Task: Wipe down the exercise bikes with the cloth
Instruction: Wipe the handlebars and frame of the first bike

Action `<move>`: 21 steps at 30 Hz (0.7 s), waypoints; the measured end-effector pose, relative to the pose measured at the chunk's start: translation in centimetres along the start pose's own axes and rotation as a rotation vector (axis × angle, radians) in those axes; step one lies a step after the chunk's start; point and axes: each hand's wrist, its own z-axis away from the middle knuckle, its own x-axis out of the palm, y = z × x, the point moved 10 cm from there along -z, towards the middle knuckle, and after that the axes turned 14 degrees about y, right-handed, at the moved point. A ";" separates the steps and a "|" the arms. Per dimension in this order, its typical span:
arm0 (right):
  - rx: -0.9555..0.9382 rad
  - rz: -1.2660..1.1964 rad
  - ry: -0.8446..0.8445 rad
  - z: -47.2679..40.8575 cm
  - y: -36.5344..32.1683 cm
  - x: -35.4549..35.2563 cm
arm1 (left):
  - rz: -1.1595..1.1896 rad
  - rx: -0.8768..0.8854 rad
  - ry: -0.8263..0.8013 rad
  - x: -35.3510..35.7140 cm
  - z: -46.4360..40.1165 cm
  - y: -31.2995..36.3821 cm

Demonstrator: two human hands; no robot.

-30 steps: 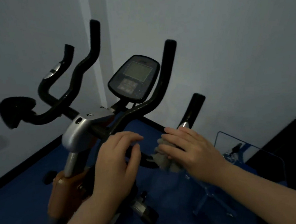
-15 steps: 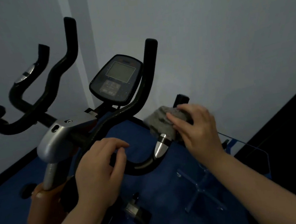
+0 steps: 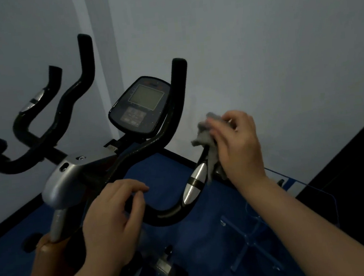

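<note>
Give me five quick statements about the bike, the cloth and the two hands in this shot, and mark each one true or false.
1. The right hand grips the grey cloth around the end of a handlebar. True.
2. The left hand holds a second cloth. False: it holds no cloth and rests curled on the handlebar.
3. The console sits between two upright black grips. True.
4. The cloth is pressed on the console screen. False: it is to the right of the console, on the grip above the silver sensor.
5. The floor is red. False: it is blue.
</note>
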 end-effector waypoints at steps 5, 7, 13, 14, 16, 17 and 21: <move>0.260 -0.170 0.081 0.4 0.1 -1.0 | 0.065 -0.014 0.059 -0.6 0.2 -0.2; 0.217 -0.268 0.055 1.6 -1.8 -1.2 | 0.104 -0.032 0.110 -1.3 0.3 -0.2; 0.084 -0.580 -0.224 4.6 -8.7 2.1 | -0.123 -0.117 0.230 -4.3 1.5 -1.7; 0.041 -0.619 -0.276 4.6 -9.8 2.9 | -0.155 -0.162 0.262 -5.2 2.1 -2.4; -0.042 -0.678 -0.357 4.4 -12.0 4.5 | -0.202 -0.255 0.316 -7.0 3.4 -3.8; -0.084 -0.703 -0.400 4.3 -13.1 5.4 | -0.219 -0.292 0.333 -7.8 3.9 -4.5; -0.339 -0.721 -0.640 5.6 -18.1 9.8 | -0.267 -0.379 0.338 -9.5 4.7 -6.1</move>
